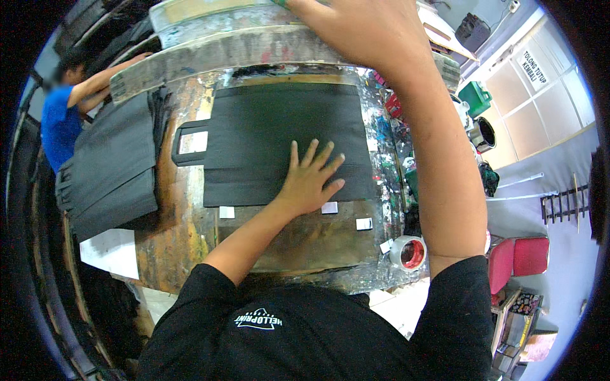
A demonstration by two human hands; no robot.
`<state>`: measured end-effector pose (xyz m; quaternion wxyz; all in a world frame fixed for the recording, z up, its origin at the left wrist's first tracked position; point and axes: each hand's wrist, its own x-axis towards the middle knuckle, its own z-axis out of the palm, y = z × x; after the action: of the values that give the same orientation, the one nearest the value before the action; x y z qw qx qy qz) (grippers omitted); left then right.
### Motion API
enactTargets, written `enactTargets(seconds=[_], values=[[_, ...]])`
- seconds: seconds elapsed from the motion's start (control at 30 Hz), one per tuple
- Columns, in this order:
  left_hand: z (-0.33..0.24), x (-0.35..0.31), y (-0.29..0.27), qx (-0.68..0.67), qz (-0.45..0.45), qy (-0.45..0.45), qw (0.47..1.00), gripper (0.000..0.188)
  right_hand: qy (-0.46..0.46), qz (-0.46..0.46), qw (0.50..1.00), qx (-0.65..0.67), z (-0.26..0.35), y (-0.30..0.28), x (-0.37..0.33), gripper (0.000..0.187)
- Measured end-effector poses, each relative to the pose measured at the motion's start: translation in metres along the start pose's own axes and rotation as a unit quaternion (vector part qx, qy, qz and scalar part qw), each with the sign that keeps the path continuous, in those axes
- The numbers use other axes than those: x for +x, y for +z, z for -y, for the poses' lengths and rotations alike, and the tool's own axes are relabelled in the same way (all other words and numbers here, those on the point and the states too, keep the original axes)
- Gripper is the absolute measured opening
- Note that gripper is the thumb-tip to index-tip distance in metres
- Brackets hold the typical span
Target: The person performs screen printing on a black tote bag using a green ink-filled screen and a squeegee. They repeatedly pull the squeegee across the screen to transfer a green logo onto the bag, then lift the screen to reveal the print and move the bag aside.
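A black fabric tote bag point(267, 120) lies flat on the paint-stained table point(171, 247), its loop handle point(184, 143) sticking out to the left. My left hand point(308, 178) rests flat on the bag's near part, fingers spread. Above the bag's far side is a screen-printing frame point(241, 49) with a worn grey wooden edge. Reaching far over it is my right hand point(365, 35), close to the frame's far part. Its fingertips run out of the top of the picture, so their grip is hidden.
A stack of black bags point(117, 165) lies on the left. Beyond it a person in a blue shirt point(57, 120) reaches toward the frame. Small white tabs point(329, 207) are stuck near the bag's front edge. A tape roll point(408, 253) sits at the table's right corner.
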<state>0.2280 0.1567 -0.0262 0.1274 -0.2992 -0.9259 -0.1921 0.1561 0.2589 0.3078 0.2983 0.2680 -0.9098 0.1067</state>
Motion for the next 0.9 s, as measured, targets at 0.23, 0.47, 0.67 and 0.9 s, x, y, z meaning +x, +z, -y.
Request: enactTargets(seconds=[0.23,0.47,0.67,0.9], values=[[0.088,-0.072,-0.16,-0.45,-0.353,-0.18,0.8,0.055,-0.005,-0.065,0.995,-0.077,0.012,0.014,-0.029,0.055],[0.063,-0.15,-0.183,-0.387,-0.27,-0.333,0.816,0.067,-0.026,0.113,0.993,-0.022,0.035,0.043,-0.155,0.063],[0.069,-0.22,-0.095,-0.09,-0.25,-0.316,0.911,0.105,0.044,0.203,0.978,-0.003,0.034,0.093,-0.195,0.065],[0.08,-0.229,-0.079,-0.046,-0.237,-0.285,0.927,0.12,0.038,0.257,0.966,0.009,0.045,0.099,-0.216,0.068]])
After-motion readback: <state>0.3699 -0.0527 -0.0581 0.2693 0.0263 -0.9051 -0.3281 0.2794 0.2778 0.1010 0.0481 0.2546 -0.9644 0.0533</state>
